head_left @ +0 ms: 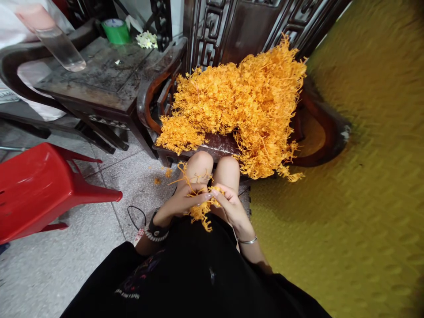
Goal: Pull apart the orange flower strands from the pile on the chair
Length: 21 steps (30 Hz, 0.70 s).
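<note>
Over my lap, my left hand (183,199) is closed around an orange flower sprig (201,214), whose thin stems stick up above the fingers and whose blossoms hang below. My right hand (234,211) meets it at the fingertips, thumb and fingers pinching the blossom end of the same orange bunch. The fingers hide exactly where each one grips. Just beyond my knees, a large heap of orange flowers (241,92) covers much of a dark carved wooden chair (221,143). A smaller clump (182,132) lies at its left side.
A dark wooden side table (99,84) bears a green tape roll (115,32), a clear bottle (61,46) and pale flowers (146,39). To the left stands a red plastic stool (36,185). Orange bits (157,181) lie on the speckled floor. Yellow matting (357,212) is on the right.
</note>
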Tool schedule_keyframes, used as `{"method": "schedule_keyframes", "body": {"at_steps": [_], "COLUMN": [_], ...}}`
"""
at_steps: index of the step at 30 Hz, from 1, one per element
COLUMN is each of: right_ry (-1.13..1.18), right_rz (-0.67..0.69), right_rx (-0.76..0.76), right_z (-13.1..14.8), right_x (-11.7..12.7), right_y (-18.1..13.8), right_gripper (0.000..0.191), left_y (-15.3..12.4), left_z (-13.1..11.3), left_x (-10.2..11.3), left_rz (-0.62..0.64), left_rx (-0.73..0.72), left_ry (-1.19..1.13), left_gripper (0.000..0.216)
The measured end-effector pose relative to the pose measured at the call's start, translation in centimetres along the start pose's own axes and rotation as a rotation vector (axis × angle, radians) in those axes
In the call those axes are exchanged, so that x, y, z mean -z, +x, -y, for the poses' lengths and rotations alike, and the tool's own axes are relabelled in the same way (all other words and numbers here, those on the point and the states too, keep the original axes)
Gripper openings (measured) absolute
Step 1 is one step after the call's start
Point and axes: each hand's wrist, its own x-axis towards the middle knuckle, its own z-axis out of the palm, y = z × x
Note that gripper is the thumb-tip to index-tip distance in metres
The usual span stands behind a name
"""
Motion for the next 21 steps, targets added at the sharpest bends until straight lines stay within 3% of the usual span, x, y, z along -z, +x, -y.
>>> {"method": "schedule_keyframes", "body": {"at_steps": [7, 10, 15, 19, 21], "right_ry": [0.508, 0.594, 0.698, 0.845, 0.864], "right_rz": [-0.033, -0.012, 0.005, -0.023, -0.014], "right_rx": [-0.064, -0.084, -0.12, -0.025, 0.063], "right_z": [-1.0, -0.9, -0.6, 0.6, 1.3], "right_x": [-2.6, -3.3, -3.2, -2.3, -1.8], "right_y": [-0.1, -0.1, 0.2, 0.7, 0.8], "right_gripper": [0.035, 0.034, 0.037, 0.042, 0.044], "left_y": [-0.1, -0.1, 0.2, 0.6, 0.5], "left_z": [-0.3, -0.6, 0.2, 1.1, 1.4], "left_x": [0.1, 0.3, 0.5, -0.5, -1.3], "left_rz": [0.163, 0.254, 0.277, 0.271, 0.25], "left_rx": [0.198, 0.18, 0.144, 0.144, 0.141], "left_ry": [-0.454, -0.51, -0.613, -0.697, -0.688], "left_gripper": [0.043, 0.042, 0.038, 0.058, 0.056]}}
